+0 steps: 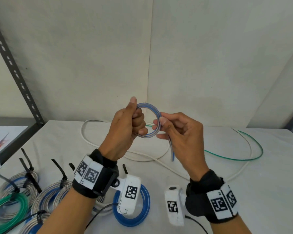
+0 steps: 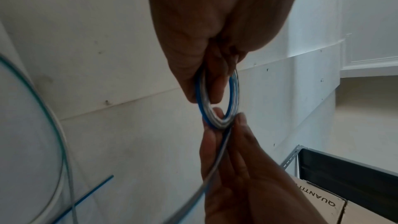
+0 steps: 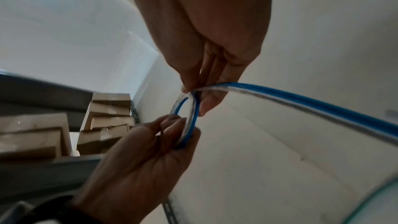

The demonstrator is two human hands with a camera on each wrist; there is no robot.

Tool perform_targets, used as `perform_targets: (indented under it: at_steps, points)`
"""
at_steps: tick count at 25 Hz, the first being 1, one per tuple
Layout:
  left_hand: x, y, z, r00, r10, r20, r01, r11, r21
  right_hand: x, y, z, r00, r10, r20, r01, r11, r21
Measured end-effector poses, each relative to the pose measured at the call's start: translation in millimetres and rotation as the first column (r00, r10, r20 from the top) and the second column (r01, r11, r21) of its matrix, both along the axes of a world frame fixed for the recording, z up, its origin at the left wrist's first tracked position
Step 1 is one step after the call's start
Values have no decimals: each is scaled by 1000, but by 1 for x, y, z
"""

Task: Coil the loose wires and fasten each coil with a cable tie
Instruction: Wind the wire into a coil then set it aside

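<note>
A left hand (image 2: 215, 28) comes down from the top middle of the frame. Its fingers curl around a small coil (image 2: 217, 101) of blue and clear wire in the middle of the picture. A right hand (image 2: 241, 176) comes up from the bottom. Its fingertips (image 2: 242, 122) pinch the bottom of the coil. The loose end of the wire (image 2: 213, 173) runs from the coil down across this hand. A green wire (image 2: 56, 130) and a white wire (image 2: 64, 156) bend side by side along the left edge. A straight blue wire piece (image 2: 86, 197) lies at the lower left. A cardboard box (image 2: 323, 202) with letters on it sits at the lower right, near a gray metal shelf post (image 2: 289, 159).
</note>
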State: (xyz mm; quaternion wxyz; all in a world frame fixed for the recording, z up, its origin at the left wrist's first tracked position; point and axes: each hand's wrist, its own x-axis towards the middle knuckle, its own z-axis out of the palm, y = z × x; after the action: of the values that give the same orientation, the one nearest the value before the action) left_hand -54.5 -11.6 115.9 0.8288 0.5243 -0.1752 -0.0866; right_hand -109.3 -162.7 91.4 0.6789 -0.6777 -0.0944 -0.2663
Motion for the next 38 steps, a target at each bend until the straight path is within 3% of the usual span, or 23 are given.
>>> perform_targets:
  at_steps: [3,5,7,10,16,18,20,23,26,29,30,32,34,35,38]
  points:
    - [-5,-7,0,999,-13,-43,7,993,-120,0,12,0,999,-20,37,15,992,122]
    - [-4,-4,1,988,-110,-110,97,988,-118,1,3,3,997,-35,62,29,996,85]
    - [-3,-2,1,976,-172,-132,177,984,26,0,-12,7,998,3,59,3,995,-99]
    - [-6,-4,-5,988,-149,-48,156,932,328,-3,-24,9,999,38,3,-34,922,-386]
    - [-5,1,-11,979,-169,110,102,886,451,-6,-30,10,1000,7,15,2,862,-507]
    - [-4,0,-10,989,-89,114,40,925,378,-5,-27,10,1000,-9,27,19,903,-429]
    - [-2,-2,-9,999,-3,54,-10,973,231,-2,-20,8,998,-58,34,64,972,-227]
    - [0,-2,-3,996,71,-50,-69,997,25,-3,-3,5,996,-86,18,87,994,-62]
    - [-4,-6,-1,994,57,-94,-69,989,-130,-4,13,0,991,-110,71,112,994,-20]
    - [-3,-10,-2,988,-72,-140,42,977,-208,-2,6,4,981,-137,136,138,990,3]
    - [-3,-8,-2,980,-132,-148,107,980,-167,-2,-1,6,983,-120,140,127,991,-39]
    - [-2,-3,-3,970,-203,-131,212,975,61,-3,-16,9,993,-47,111,69,976,-205]
    - [-3,-1,-6,981,-189,-35,189,921,341,-4,-24,12,999,16,41,1,928,-373]
    - [-5,-2,-7,984,-175,13,156,904,398,-4,-26,11,999,26,19,-16,910,-413]
    - [-6,-6,-8,995,-89,49,72,962,265,-2,-25,9,999,-16,43,28,955,-297]
